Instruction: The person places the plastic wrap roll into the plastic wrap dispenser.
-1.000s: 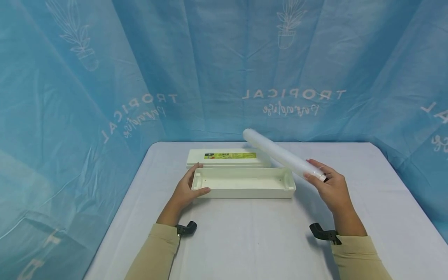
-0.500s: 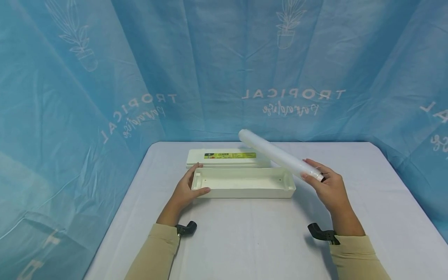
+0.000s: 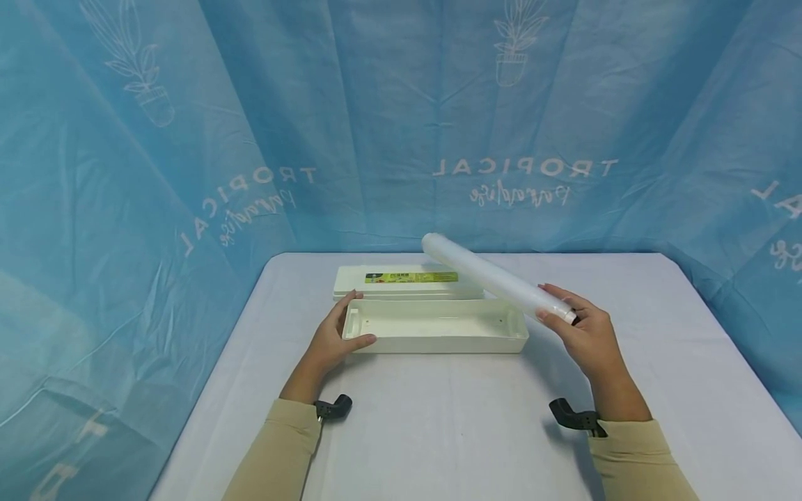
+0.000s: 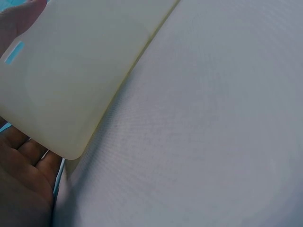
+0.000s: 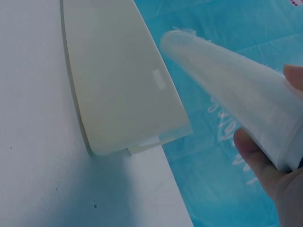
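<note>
A long, whitish roll of plastic film (image 3: 485,271) slants through the air, its far end up and to the left. My right hand (image 3: 589,334) grips its near end between thumb and fingers; the right wrist view shows the same film roll (image 5: 232,90) above the box's end. On the table lies an open cream box (image 3: 432,345), long and shallow, with nothing inside. My left hand (image 3: 332,341) holds its left end, thumb along the front wall and fingers behind. In the left wrist view the box wall (image 4: 90,71) hides part of that hand (image 4: 28,165).
Behind the box lies a matching cream lid (image 3: 407,289) with a yellow-green label, partly hidden by the roll. A white cloth covers the table (image 3: 451,431). Blue printed curtains (image 3: 388,139) hang behind and at both sides.
My right hand has shifted slightly left with the film roll, whose far end has moved left over the lid. The box and my left hand have stayed in place.
</note>
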Demonstrator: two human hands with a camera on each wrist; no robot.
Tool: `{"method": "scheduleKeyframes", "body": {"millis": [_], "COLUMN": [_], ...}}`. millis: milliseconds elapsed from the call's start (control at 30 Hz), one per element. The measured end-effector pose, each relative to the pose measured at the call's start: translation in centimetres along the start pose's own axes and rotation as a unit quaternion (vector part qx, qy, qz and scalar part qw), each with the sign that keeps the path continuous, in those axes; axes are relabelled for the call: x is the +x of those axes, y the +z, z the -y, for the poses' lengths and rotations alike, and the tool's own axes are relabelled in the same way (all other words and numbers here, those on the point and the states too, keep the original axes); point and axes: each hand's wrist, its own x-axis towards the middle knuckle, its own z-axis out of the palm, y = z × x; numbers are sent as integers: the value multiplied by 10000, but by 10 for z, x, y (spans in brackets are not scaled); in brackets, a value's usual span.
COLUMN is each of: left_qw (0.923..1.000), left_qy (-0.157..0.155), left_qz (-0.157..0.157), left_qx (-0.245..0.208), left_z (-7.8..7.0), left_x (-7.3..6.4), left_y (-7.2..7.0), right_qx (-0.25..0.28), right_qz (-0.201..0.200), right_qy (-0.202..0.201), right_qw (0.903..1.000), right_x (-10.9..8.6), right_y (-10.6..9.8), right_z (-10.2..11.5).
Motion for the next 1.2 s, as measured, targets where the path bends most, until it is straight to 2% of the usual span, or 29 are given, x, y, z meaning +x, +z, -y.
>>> {"method": "scheduleKeyframes", "body": {"millis": [233, 500, 567, 733, 867, 1100, 1200], "left_qw": [10000, 9999, 9999, 9999, 9999, 9998, 9998], "left_qy": [-5, -121, -131, -70, -27, 37, 37], "left_qz": [-19, -18, -17, 17, 34, -64, -69], "left_qx": [12, 37, 58, 116, 103, 180, 191], "left_z": [0, -2, -8, -34, -40, 0, 0], "left_x": [0, 0, -1, -8, -10, -1, -1], "left_y": [0, 1, 1, 1, 2, 0, 0], "right_qx": [299, 378, 443, 584, 675, 731, 669], "right_qz": [105, 147, 169, 222, 262, 360, 391], "right_qy": [-27, -223, -321, -505, -499, -507, -510], "right_qw": [9995, 9989, 9984, 9968, 9961, 9954, 9957], "right_x": [0, 0, 0, 0, -1, -3, -3], "right_y": [1, 3, 3, 5, 6, 8, 8], "right_z": [3, 2, 2, 3, 3, 5, 5]}}
